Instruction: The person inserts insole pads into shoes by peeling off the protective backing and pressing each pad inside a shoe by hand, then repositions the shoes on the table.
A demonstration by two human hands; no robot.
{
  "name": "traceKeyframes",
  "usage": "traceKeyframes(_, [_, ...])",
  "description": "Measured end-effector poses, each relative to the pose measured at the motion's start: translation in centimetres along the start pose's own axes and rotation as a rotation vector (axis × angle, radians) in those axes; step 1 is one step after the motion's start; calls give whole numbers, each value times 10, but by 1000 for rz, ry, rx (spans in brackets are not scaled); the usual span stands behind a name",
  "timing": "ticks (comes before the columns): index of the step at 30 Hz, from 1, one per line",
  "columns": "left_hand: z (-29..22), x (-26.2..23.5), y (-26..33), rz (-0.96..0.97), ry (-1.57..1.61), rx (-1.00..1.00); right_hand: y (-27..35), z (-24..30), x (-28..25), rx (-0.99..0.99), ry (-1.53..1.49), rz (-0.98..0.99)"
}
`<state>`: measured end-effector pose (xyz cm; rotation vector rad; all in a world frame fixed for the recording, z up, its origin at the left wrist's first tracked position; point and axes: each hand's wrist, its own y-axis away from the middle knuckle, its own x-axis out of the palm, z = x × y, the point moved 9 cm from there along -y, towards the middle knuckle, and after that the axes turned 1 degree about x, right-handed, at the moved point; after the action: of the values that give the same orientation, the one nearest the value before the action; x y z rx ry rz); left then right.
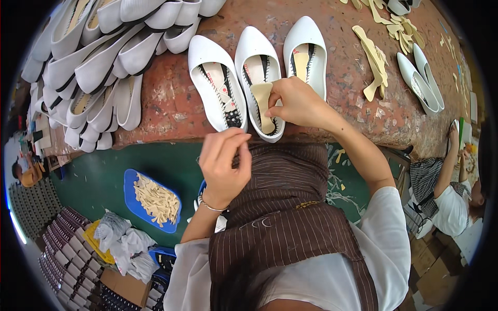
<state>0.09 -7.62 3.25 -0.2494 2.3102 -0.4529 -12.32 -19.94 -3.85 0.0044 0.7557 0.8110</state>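
Note:
Three white pointed flat shoes stand side by side at the table's near edge: a left one (213, 78), a middle one (255, 44) and a right one (306, 33). Between thumb and fingers, my right hand (295, 101) pinches a beige insole (262, 98), which lies partly inside the middle shoe, toward its heel. Another beige piece (300, 65) lies in the right shoe. The left shoe shows a printed inner base and dark stitched edges. My left hand (225, 163) hovers by the left shoe's heel, fingers loosely bent and apart, with nothing visible in them.
A heap of white shoes (98, 67) fills the table's left side. Beige insoles (373, 62) and a white pair (417, 83) lie to the right. Below left are a blue tub (129, 194) of beige pieces and plastic bags (127, 241). Another person (456, 202) sits at far right.

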Motion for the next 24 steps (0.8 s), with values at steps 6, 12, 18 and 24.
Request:
traceKeyframes(6, [-12,47,1,367,70,11,-4,1,5,93,226,-60])
traceKeyframes(12, [2,83,3,694,-120,-48,-7,2,9,89,250,-28])
traceKeyframes(18, [1,88,3,739,-111,-47,-22,0,-20,69,132,-161])
traceKeyframes(24, [-3,88,-1,712,-122,-43,-45,-4,-19,0,316,-187])
